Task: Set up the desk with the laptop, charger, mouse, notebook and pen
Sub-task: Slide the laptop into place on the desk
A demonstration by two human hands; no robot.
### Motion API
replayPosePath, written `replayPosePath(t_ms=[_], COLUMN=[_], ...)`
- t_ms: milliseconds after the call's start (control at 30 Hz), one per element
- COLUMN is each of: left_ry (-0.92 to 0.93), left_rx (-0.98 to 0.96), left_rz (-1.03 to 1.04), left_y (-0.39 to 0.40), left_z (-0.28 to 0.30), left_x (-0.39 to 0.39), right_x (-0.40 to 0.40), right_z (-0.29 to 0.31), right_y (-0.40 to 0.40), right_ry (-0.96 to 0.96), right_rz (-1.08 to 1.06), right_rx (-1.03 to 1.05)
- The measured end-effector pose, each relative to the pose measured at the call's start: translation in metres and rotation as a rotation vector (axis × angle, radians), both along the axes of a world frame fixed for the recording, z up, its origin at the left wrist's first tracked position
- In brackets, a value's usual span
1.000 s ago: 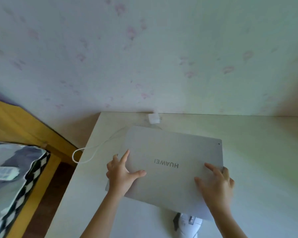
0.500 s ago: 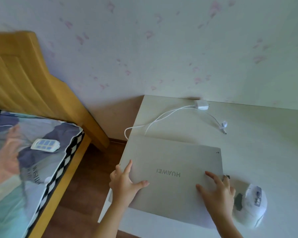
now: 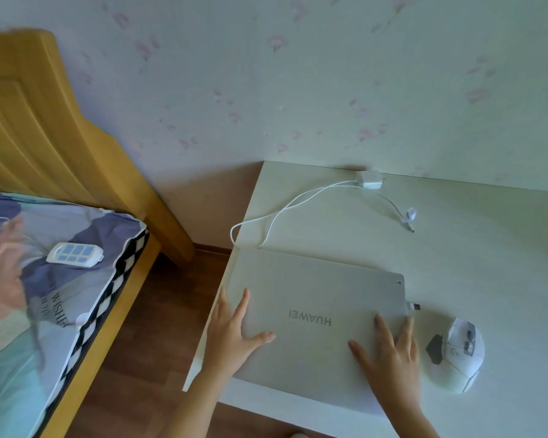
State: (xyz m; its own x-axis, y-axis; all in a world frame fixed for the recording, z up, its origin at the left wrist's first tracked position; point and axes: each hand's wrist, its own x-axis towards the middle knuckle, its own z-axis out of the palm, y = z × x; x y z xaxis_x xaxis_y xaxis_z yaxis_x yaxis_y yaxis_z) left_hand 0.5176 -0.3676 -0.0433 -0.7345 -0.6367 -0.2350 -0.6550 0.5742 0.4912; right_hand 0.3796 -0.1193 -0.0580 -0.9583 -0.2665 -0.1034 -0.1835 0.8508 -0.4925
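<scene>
Barely shifted since a moment ago, closed laptop [image 3: 314, 314] lies flat at the tabletop's [image 3: 487, 248] left edge. Both hands, left [image 3: 231, 336] and right [image 3: 389, 352], rest spread flat on the lid, gripping nothing. Mouse [image 3: 453, 355] at 3 o'clock, charger [image 3: 369, 179] at 12.

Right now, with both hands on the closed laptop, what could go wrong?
The laptop lies at the desk's left edge; a push from the left hand or right hand could tip it off. A dongle juts from its right side near the mouse and could get knocked. The charger cable loops over the edge and may snag.
</scene>
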Motion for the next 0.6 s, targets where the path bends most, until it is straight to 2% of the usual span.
replayPosePath(t_ms=[200,600], left_ry=[0.019,0.010], left_rx=[-0.025,-0.101], left_rz=[-0.022,-0.117], left_y=[-0.0028,-0.0099], left_z=[-0.0027,-0.0025], left_x=[-0.0012,-0.0065], right_x=[0.0033,0.0056], right_z=[0.0029,0.0022], right_y=[0.0064,0.0070], right_ry=[-0.016,-0.018], right_rz=[0.088,0.095], right_rx=[0.083,0.217])
